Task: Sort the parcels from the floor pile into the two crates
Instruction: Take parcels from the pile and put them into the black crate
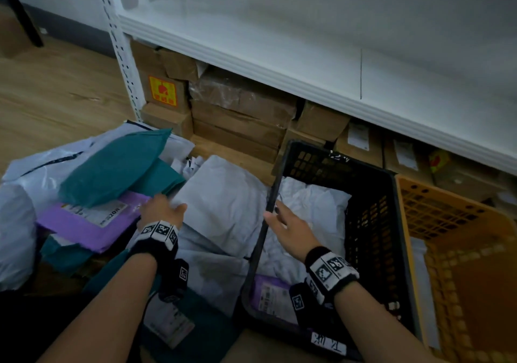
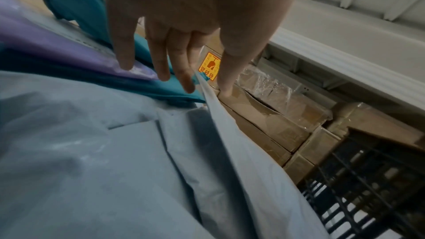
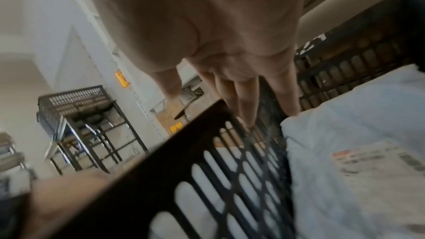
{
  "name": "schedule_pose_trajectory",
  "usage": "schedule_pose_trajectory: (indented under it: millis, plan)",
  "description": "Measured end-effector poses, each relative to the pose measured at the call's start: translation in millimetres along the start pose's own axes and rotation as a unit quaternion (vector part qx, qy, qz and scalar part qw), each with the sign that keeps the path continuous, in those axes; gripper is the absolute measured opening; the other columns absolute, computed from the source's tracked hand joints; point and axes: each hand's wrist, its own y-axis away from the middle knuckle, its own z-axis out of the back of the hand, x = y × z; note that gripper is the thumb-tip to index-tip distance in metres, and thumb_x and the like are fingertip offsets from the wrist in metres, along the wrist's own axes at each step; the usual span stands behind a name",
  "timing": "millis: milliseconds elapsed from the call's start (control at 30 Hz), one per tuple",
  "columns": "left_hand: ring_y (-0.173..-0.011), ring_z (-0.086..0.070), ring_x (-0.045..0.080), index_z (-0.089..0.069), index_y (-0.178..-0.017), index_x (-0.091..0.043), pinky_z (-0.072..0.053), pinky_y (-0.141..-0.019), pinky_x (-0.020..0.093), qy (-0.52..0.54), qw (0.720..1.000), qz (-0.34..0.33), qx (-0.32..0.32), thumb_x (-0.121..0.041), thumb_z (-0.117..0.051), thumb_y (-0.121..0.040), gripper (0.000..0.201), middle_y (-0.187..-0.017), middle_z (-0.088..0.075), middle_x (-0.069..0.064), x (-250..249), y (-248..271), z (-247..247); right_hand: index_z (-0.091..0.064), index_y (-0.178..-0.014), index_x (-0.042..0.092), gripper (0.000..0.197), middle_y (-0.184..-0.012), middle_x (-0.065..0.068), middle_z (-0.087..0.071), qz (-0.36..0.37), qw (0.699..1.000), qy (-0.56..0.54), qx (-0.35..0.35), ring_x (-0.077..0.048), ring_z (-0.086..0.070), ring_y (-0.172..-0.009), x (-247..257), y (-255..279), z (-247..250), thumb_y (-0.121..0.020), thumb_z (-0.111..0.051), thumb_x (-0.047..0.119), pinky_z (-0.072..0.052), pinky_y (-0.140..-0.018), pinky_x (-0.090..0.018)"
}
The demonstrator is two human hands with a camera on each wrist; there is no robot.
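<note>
Head view: a crumpled grey poly mailer (image 1: pixel 223 203) lies on the floor pile, against the black crate (image 1: pixel 372 222). The left hand (image 1: pixel 161 211) rests on its edge, fingers straight. The right hand (image 1: pixel 291 228), fingers loosely extended, hovers over the crate's rim. Grey and purple mailers fill that crate; beside it stands the orange crate (image 1: pixel 461 250).
</note>
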Motion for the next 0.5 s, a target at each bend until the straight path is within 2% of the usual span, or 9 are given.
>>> schedule_pose_trajectory:
  millis: [67, 133, 267, 333, 367, 433, 467, 500]
  plan:
    - [-0.112, -0.054, 0.041, -0.058, -0.115, -0.004, -0.05, -0.089, 0.049, -0.002, 1.0, -0.016, -0.01, -0.032, -0.062, -0.085, 0.041, -0.117, -0.06, 0.025, -2.7, -2.0, -2.0, -0.01, -0.161, 0.021, 0.082, -0.161, -0.003, -0.034, -0.007, 0.999, 0.045, 0.027, -0.023, -0.04, -0.144, 7.8, -1.5, -0.6, -0.098, -0.049, 0.056, -0.033, -0.117, -0.036]
    - [-0.111, -0.055, 0.041, -0.058, -0.117, -0.004, -0.05, -0.089, 0.047, 0.038, 0.999, -0.032, -0.008, -0.025, -0.058, -0.087, 0.036, -0.117, -0.06, 0.026, -8.5, -2.1, -4.0, -0.001, -0.161, 0.018, 0.091, -0.161, -0.006, -0.033, -0.02, 0.995, 0.082, 0.047, -0.025, -0.04, -0.143, 11.5, -3.3, 0.8, -0.097, -0.055, 0.053, -0.036, -0.115, -0.034]
    - [-0.107, -0.056, 0.043, -0.047, -0.122, -0.004, -0.044, -0.086, 0.041, 0.204, 0.977, -0.057, -0.008, -0.018, -0.05, -0.093, 0.032, -0.117, -0.059, 0.027, -34.2, 6.6, 0.8, -0.002, -0.161, 0.02, 0.095, -0.162, -0.005, -0.032, -0.018, 0.996, 0.079, 0.047, -0.024, -0.039, -0.144, 11.6, -4.6, 1.7, -0.094, -0.06, 0.053, -0.036, -0.116, -0.036]
    - [-0.113, -0.054, 0.038, -0.045, -0.13, -0.005, -0.042, -0.091, 0.039, 0.28, 0.957, -0.082, 0.001, -0.02, -0.05, -0.095, 0.038, -0.121, -0.059, 0.021, -50.3, 10.8, 10.8, -0.003, -0.161, 0.022, 0.095, -0.161, -0.005, -0.034, -0.016, 0.997, 0.062, 0.045, -0.024, -0.04, -0.144, 9.7, -5.9, 0.7, -0.093, -0.062, 0.051, -0.037, -0.116, -0.037]
    - [-0.112, -0.054, 0.033, -0.045, -0.13, -0.007, -0.043, -0.088, 0.036, 0.322, 0.942, -0.096, 0.006, -0.021, -0.05, -0.095, 0.038, -0.117, -0.059, 0.013, -58.3, 12.8, 17.5, -0.002, -0.161, 0.022, 0.095, -0.161, -0.005, -0.033, -0.017, 0.997, 0.061, 0.045, -0.024, -0.04, -0.144, 9.2, -6.2, 0.1, -0.094, -0.062, 0.051, -0.037, -0.116, -0.037]
    - [-0.099, -0.053, 0.022, -0.047, -0.116, -0.017, -0.042, -0.073, 0.028, 0.412, 0.903, -0.122, 0.016, -0.022, -0.052, -0.095, 0.022, -0.098, -0.058, -0.005, -73.8, 21.4, 35.0, -0.001, -0.161, 0.02, 0.096, -0.161, -0.005, -0.033, -0.02, 0.997, 0.061, 0.046, -0.024, -0.04, -0.144, 9.4, -6.0, -0.6, -0.094, -0.061, 0.051, -0.037, -0.116, -0.038]
    - [-0.096, -0.054, 0.021, -0.048, -0.109, -0.021, -0.043, -0.073, 0.028, 0.452, 0.881, -0.136, 0.021, -0.023, -0.053, -0.094, 0.016, -0.095, -0.059, -0.006, -81.3, 27.3, 44.9, -0.001, -0.161, 0.019, 0.096, -0.161, -0.005, -0.033, -0.017, 0.997, 0.056, 0.047, -0.023, -0.039, -0.145, 10.2, -5.1, -0.7, -0.094, -0.061, 0.051, -0.036, -0.117, -0.037]
    - [-0.095, -0.056, 0.02, -0.05, -0.103, -0.025, -0.046, -0.078, 0.032, 0.478, 0.864, -0.155, 0.029, -0.026, -0.055, -0.093, 0.011, -0.096, -0.061, -0.004, -88.9, 34.7, 54.5, -0.002, -0.161, 0.019, 0.096, -0.162, -0.005, -0.033, -0.016, 0.998, 0.052, 0.044, -0.023, -0.038, -0.145, 10.5, -4.3, -0.3, -0.093, -0.062, 0.052, -0.035, -0.118, -0.036]
